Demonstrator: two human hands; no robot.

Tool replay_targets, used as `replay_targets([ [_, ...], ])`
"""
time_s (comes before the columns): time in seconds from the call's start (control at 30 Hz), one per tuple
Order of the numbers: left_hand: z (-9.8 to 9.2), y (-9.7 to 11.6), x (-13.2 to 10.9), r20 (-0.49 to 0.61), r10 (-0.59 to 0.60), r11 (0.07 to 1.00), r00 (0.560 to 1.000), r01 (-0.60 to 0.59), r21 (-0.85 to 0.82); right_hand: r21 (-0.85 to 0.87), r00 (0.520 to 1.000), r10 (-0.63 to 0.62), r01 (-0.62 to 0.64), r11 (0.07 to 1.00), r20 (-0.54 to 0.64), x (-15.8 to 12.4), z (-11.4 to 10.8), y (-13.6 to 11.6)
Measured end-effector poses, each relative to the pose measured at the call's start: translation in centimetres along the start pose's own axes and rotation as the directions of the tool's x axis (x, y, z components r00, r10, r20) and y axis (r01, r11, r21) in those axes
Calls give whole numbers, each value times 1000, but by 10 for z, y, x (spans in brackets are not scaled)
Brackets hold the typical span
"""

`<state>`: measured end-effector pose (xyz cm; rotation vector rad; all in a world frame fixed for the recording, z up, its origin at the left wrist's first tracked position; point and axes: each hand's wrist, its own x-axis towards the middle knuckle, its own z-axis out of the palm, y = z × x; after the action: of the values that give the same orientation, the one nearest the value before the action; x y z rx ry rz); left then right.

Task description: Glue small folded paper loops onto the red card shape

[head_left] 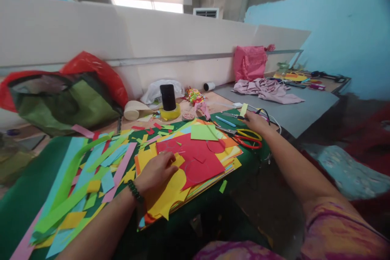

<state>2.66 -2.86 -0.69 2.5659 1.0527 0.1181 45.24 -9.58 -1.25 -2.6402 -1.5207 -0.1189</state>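
My left hand [157, 170] rests with curled fingers on a stack of coloured paper sheets [195, 158], its fingertips on the red sheet on top. My right hand [254, 121] reaches to the far right end of the green table [18, 195]. Its fingers close around a dark tool beside a pale green paper strip [243, 109]; what the tool is I cannot make out. Red-handled and yellow-handled scissors [248, 138] lie just in front of that hand. A blue pen [225, 121] lies to its left.
Paper strips and scraps [85, 174] litter the table's left part. A red and green bag [67, 97] stands at the back left. A black phone [168, 97] stands upright in a yellow tape roll. A grey table [304, 107] with pink cloth [265, 89] lies to the right.
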Motion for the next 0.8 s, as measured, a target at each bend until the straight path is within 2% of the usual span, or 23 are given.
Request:
replay_targets([
  [0.1,0,-1,1,41,1,989,999,5,-147,110,987,-33,50,993,-154,-30,-3,11],
  [0.17,0,-2,3,47,17,973,999,-6,-232,199,953,-120,179,963,-279,-57,-1,9],
  [0.27,0,-4,5,74,24,946,997,2,-325,286,870,-338,448,847,-360,-103,6,-16],
  [0.3,0,-5,6,84,29,932,996,3,-364,295,839,-396,512,807,-372,-117,8,-28],
  [0.37,0,-4,6,104,41,896,994,9,-445,314,819,-465,563,765,-336,-140,12,-55],
  [0.47,0,-2,5,151,41,849,988,46,-526,303,825,-497,562,770,-269,-156,13,-87],
  [0.53,0,-1,4,185,33,832,982,75,-549,281,825,-509,563,777,-246,-159,12,-100],
  [0.67,5,1,3,155,55,855,986,34,-517,262,800,-559,600,756,-218,-162,11,-110],
  [0.73,8,0,2,83,85,922,993,-47,-383,242,782,-580,623,744,-229,-164,11,-112],
  [0.8,10,0,1,-12,169,970,985,-169,-174,219,768,-593,639,738,-243,-166,12,-112],
])
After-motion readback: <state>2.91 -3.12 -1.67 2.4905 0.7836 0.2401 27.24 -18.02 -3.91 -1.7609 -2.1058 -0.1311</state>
